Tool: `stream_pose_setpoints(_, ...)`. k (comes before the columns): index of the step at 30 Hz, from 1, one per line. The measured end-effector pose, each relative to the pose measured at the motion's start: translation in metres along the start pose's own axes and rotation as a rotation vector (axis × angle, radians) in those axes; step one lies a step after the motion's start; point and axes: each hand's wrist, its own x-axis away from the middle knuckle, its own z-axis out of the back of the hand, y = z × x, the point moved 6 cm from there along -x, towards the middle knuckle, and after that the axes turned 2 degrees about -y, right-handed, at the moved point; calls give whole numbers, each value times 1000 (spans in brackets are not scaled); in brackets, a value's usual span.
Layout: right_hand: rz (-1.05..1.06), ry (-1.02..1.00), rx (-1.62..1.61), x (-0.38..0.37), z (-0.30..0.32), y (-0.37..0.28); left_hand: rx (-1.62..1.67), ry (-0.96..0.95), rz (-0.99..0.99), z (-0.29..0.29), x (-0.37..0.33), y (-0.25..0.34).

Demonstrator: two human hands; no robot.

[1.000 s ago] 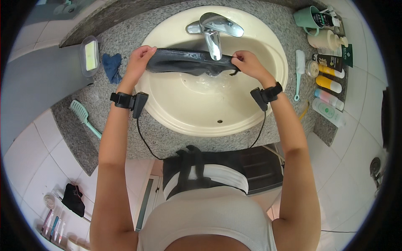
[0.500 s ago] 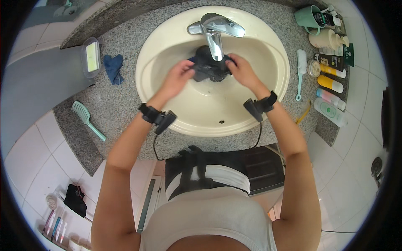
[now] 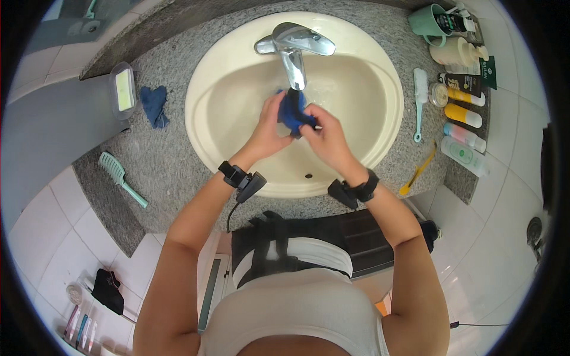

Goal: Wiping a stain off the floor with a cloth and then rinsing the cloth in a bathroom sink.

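Observation:
Under the chrome faucet [image 3: 295, 44], a bunched blue and black wet-looking cloth [image 3: 291, 113] is held over the cream oval sink [image 3: 205, 139]. My left hand [image 3: 267, 135] grips it from the left, the thumb near its lower edge. On the other side my right hand [image 3: 327, 135] pinches a dark part of the cloth between thumb and fingers. Its exact kind of garment cannot be made out. Water appears to splash in the basin beside it. Each wrist wears a black strap with a small device.
On the left counter are a soap dish [image 3: 123, 92], a small blue cloth [image 3: 155, 107] and a mint hairbrush [image 3: 122, 178]. To the right lie a white-and-teal brush [image 3: 420, 104], a yellow toothbrush-like item [image 3: 418, 169], several bottles and tubes [image 3: 463, 115], and a green mug [image 3: 428, 25].
The cloth, mostly black before, now shows its blue side and sits more compact. My hands have drawn closer together and slightly nearer to me.

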Motion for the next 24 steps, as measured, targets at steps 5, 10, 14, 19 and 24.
stream_pose_setpoints(5,98,-42,-121,24,-14,-31,57,-29,-80,-17,-1,-9)
stream_pose_setpoints(10,29,-35,-388,42,-12,-54,110,27,-138,-10,6,-39)
stream_pose_setpoints(14,34,40,-380,50,13,-45,192,79,-27,4,14,-39)
stream_pose_setpoints(19,-309,301,-726,43,22,7,349,81,219,24,25,5)
stream_pose_setpoints(24,-680,274,-804,47,-18,67,394,-11,265,22,44,26)
